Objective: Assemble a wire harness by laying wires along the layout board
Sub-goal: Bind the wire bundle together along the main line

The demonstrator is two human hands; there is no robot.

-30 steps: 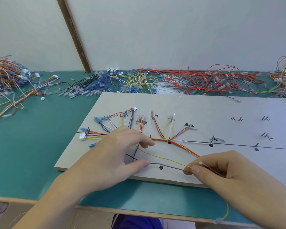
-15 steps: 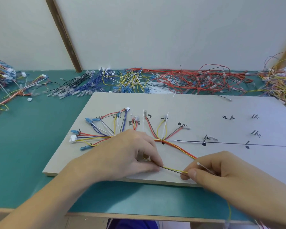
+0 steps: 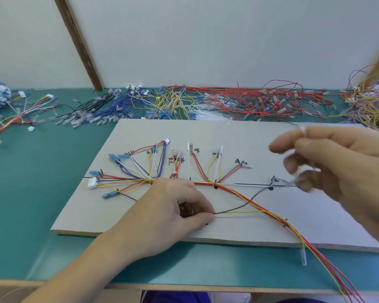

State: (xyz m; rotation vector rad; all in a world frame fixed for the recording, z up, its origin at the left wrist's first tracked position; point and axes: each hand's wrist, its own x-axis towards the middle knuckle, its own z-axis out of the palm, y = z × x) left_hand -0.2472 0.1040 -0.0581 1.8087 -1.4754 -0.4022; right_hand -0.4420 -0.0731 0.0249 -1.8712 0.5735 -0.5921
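My left hand (image 3: 173,206) pinches the brown and yellow wires (image 3: 239,212) against the layout board (image 3: 249,136), while my blurred right hand (image 3: 328,158), raised, pinches a small white cable tie (image 3: 302,129).

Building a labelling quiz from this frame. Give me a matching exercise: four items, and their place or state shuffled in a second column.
Items:
1. left hand
2. right hand
3. white connector
4. red wire pile

Place or state:
A. on the green table behind the board
B. raised above the board, blurred
C. at the harness's left end on the layout board
D. pinching the wires against the board

Pairs: 1-D, 2-B, 3-C, 4-A
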